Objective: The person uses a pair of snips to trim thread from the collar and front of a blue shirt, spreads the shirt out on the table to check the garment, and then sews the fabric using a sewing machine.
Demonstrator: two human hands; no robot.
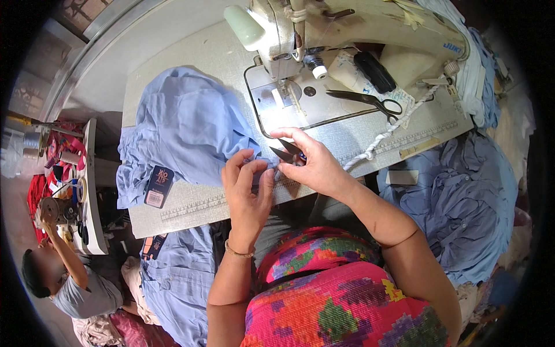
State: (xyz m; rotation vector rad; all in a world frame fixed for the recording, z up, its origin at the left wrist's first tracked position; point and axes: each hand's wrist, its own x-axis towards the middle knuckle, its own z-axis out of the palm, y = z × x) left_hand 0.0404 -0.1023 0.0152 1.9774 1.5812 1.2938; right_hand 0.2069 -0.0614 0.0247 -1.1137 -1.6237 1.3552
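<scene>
A light blue garment (188,118) lies bunched on the sewing table, a dark hang tag (158,186) at its near left side. My left hand (247,188) pinches an edge of this garment near the table's front. Close beside it, my right hand (317,165) holds small thread snips (284,151), their dark blades apart and pointing left. The right fingertips also meet the cloth edge by the left fingers. What exactly lies between the fingertips is partly hidden.
Beyond my hands stands a sewing machine (282,43). Black scissors (370,99), a black case (374,72) and a twisted white cord (376,141) lie to its right. More blue garments hang at the right (457,196) and lower left (179,283). Another person (87,295) works at far left.
</scene>
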